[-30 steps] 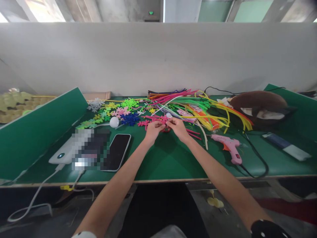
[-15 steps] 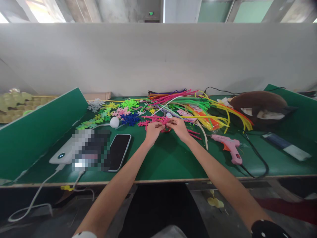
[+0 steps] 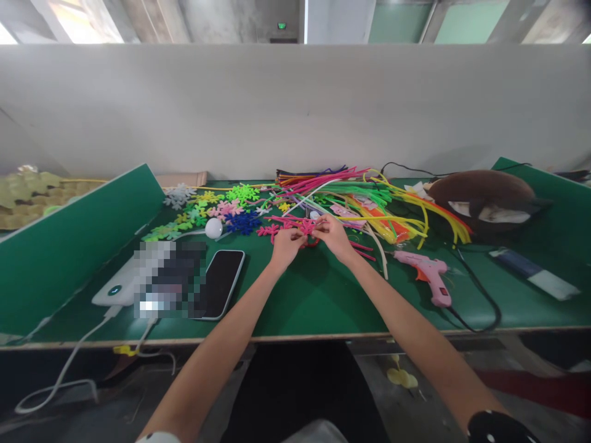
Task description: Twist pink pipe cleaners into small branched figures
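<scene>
Both my hands meet over a bright pink pipe-cleaner snowflake (image 3: 306, 227) near the middle of the green table. My left hand (image 3: 287, 246) is closed, with fingertips pinching its near left side. From the right, my right hand (image 3: 333, 236) pinches its other side between thumb and fingers. The fingers hide part of the shape. More pink pipe-cleaner pieces (image 3: 268, 230) lie just left of my left hand. Loose pink stems (image 3: 363, 250) rest right of my right hand. Behind is a heap of pipe cleaners (image 3: 332, 184) in many colours.
Finished-looking snowflakes, among them a dark blue one (image 3: 243, 222) and a green one (image 3: 242, 193), lie left of the heap. A white ball (image 3: 213, 228), a phone (image 3: 223, 284) and a power bank (image 3: 133, 274) are on the left. Right are a pink glue gun (image 3: 427, 272) and a brown plush (image 3: 484, 197).
My right hand has shifted slightly up and left, its fingers a little farther from the left hand's. My left hand stays nearly in place. The other things have not moved.
</scene>
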